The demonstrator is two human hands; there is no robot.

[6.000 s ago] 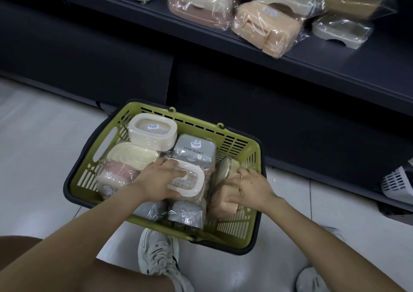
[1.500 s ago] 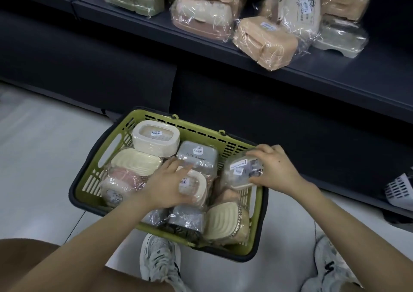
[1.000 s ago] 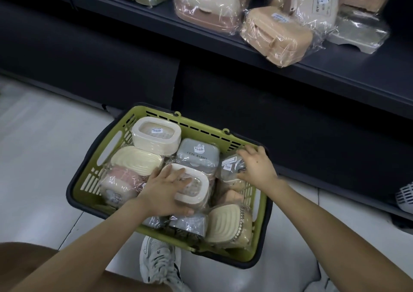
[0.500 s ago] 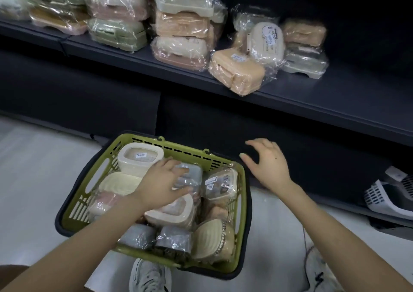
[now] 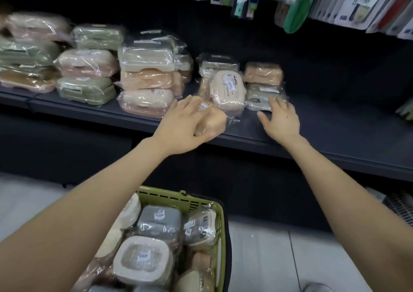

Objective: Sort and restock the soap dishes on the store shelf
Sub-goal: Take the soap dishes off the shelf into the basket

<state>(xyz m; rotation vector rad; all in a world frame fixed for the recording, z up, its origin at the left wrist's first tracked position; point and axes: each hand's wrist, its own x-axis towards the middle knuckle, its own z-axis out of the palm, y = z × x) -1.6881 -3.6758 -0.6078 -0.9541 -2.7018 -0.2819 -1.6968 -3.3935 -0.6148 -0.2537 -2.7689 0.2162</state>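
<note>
On the dark shelf (image 5: 335,124), your left hand (image 5: 186,124) grasps a wrapped tan soap dish (image 5: 214,121) at the front edge. Your right hand (image 5: 280,120) holds nothing, fingers spread, fingertips touching a wrapped grey soap dish (image 5: 257,97). Below, the green basket (image 5: 220,220) holds more wrapped dishes.

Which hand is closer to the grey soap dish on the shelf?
Right. The right hand is right at the grey dish, with its fingers at the dish's front. The left hand is farther off to the left, gripping a tan dish.
</note>
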